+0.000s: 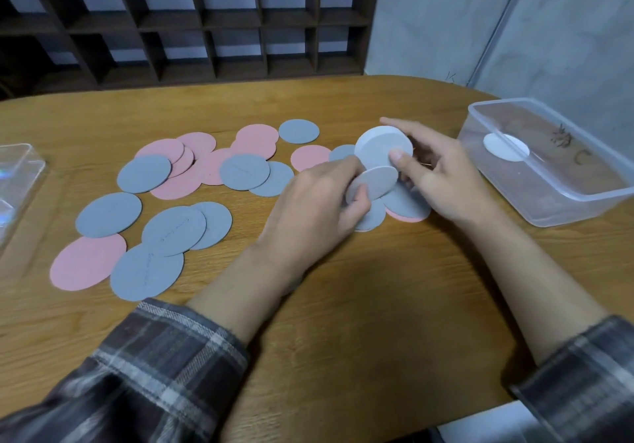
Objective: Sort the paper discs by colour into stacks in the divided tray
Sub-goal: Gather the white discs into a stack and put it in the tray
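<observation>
Grey, pink paper discs [161, 182] — scattered, overlapping.

I am reading no words, labels or numbers anywhere, only faint pencilled scrawls, too small to make out, on a few round grey paper discs [173, 230].

Pink, grey discs [161, 182] — plaid sleeves [164, 357]

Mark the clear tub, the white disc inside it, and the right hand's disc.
clear tub [562, 199], head view, near wall.
white disc [507, 147], head view, centre.
right hand's disc [379, 147], head view, grey face.
</observation>
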### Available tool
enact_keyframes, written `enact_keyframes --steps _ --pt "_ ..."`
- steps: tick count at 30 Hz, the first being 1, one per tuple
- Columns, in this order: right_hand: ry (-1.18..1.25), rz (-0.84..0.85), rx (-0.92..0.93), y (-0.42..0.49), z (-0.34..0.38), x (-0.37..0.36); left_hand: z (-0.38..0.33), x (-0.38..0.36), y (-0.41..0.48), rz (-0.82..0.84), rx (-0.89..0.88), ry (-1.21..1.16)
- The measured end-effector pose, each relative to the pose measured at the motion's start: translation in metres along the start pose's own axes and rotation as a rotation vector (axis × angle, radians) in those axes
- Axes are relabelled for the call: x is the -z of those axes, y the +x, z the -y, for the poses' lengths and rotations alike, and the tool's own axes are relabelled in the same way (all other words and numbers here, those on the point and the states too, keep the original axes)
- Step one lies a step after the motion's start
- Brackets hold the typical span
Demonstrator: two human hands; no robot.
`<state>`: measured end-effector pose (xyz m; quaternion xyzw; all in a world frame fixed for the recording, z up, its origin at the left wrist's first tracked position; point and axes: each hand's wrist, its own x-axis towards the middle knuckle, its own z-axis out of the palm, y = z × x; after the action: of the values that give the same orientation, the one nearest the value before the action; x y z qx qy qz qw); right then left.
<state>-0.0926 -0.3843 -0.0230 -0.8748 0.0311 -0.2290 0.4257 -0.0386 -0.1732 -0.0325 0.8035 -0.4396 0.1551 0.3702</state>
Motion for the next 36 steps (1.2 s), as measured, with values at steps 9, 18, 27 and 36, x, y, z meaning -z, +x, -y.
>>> enact_keyframes --steps 9,18,27,36 --pt "0.136 0.081 -0.044 -0.005 0.01 -0.008 0.012 0.0 0.005 -0.13 0.268 -0.218" --pt "0.109 0.136 -0.058 -0.011 0.019 -0.015 0.011 0.001 0.006 -0.101 0.254 -0.183" --pt "-0.301 0.202 -0.004 -0.013 0.023 -0.02 0.01 -0.002 0.007 0.002 0.168 0.13" --pt "-0.327 0.188 0.05 -0.018 0.026 -0.015 0.01 0.003 0.006 0.014 0.128 0.131"
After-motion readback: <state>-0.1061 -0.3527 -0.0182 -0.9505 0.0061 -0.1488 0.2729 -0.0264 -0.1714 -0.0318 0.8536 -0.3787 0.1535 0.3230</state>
